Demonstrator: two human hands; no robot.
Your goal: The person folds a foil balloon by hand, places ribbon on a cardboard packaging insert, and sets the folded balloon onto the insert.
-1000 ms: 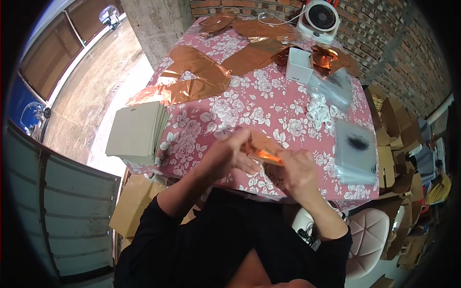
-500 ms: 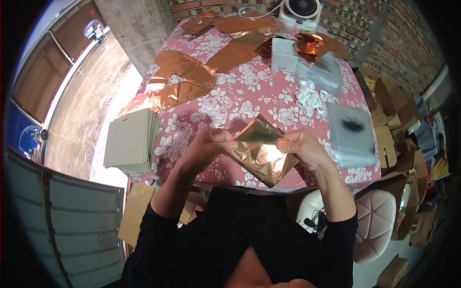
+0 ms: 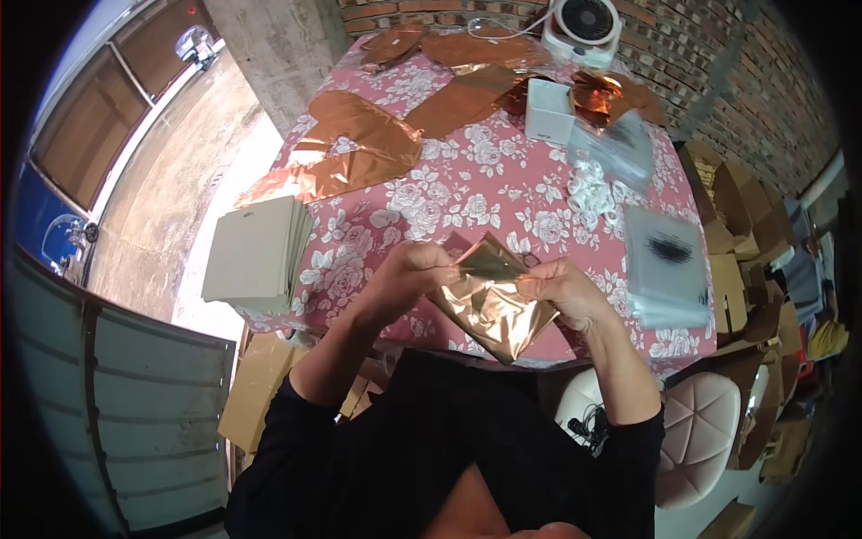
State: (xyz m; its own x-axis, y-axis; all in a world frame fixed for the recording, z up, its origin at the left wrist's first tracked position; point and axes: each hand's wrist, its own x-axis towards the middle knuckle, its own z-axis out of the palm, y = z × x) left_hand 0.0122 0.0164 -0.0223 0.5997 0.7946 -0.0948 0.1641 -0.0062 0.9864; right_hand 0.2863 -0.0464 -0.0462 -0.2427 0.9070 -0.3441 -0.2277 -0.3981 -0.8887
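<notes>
Both hands grip a folded copper-gold foil balloon point(image 3: 498, 310) over the near edge of the table. My left hand point(image 3: 420, 271) pinches its left side, thumb on top. Opposite it, my right hand point(image 3: 564, 286) pinches the right side the same way. The folded foil is shiny and creased, with one corner pointing toward my body. Farther up the cloth, at the left, a large flat copper foil balloon point(image 3: 359, 135) lies spread out.
A floral pink tablecloth point(image 3: 467, 189) covers the table. Grey cards point(image 3: 250, 253) are stacked at left; clear plastic bags point(image 3: 666, 269) and white ribbon coils point(image 3: 593, 190) lie at right. Behind stand a white box point(image 3: 549, 112) and a fan point(image 3: 584, 27). Cardboard boxes point(image 3: 729, 292) crowd the right.
My hands have come slightly closer together, and the folded foil balloon between them has buckled a little. The whole view has shifted slightly.
</notes>
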